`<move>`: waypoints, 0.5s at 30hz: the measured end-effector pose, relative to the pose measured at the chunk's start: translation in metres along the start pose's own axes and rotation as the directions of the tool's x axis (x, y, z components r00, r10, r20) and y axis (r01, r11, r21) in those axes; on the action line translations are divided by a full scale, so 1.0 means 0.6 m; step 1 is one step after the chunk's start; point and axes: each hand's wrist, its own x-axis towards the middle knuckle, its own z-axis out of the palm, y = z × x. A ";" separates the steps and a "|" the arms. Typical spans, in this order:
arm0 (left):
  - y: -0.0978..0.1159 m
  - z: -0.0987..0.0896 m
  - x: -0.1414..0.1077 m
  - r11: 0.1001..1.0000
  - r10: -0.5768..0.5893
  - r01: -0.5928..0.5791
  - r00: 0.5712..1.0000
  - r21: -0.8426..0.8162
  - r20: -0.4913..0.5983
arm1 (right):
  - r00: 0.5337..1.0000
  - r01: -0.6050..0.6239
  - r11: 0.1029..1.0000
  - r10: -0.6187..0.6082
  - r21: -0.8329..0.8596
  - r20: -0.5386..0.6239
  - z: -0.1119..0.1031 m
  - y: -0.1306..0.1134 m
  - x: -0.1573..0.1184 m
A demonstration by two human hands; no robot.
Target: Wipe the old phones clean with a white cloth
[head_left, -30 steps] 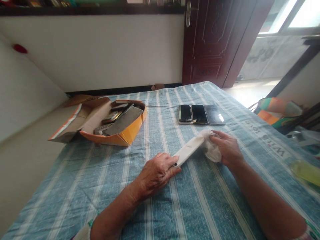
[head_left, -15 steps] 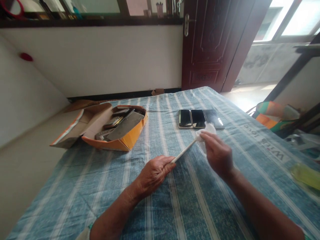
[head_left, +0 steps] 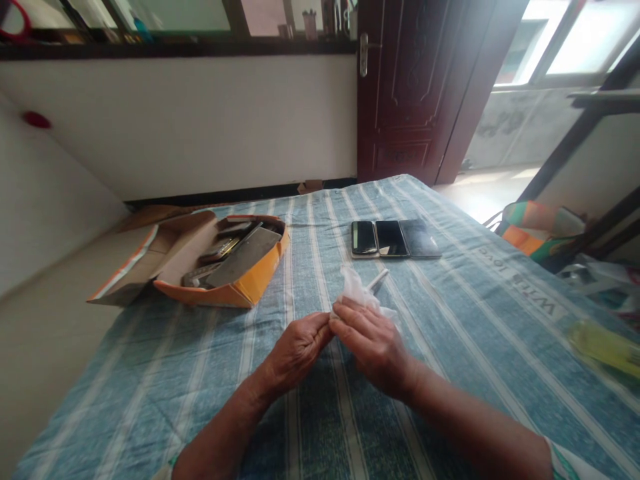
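Observation:
My left hand (head_left: 303, 350) is closed on the near end of a thin, pale-edged phone (head_left: 378, 281), seen nearly edge-on. A crumpled white tissue (head_left: 357, 288) is pinched in my right hand (head_left: 373, 343), wrapped about the phone close to my left fingers. Only the far tip of the phone shows beyond the tissue; the rest is hidden by it and my right hand. Past my hands, a black-screened phone (head_left: 363, 237), a second dark phone (head_left: 391, 239) and a grey, shiny flat device (head_left: 421, 238) lie side by side on the blue striped cloth (head_left: 320, 267).
An orange cardboard box (head_left: 255, 287) with its lid folded open stands at the left, holding several old phones and flat grey pieces. A yellow-green packet (head_left: 603, 347) lies at the right edge. Behind are a white wall (head_left: 225, 120) and a dark red door (head_left: 415, 87).
My right hand has slid the tissue along the phone from its far end toward my left hand. The phone's far tip now sticks out past the tissue. The view has shifted slightly.

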 end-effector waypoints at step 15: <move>-0.016 -0.016 0.013 0.953 -0.267 0.251 0.960 -0.169 -0.081 | 0.831 -0.524 0.849 0.526 0.061 -0.183 -0.020 0.129 -0.027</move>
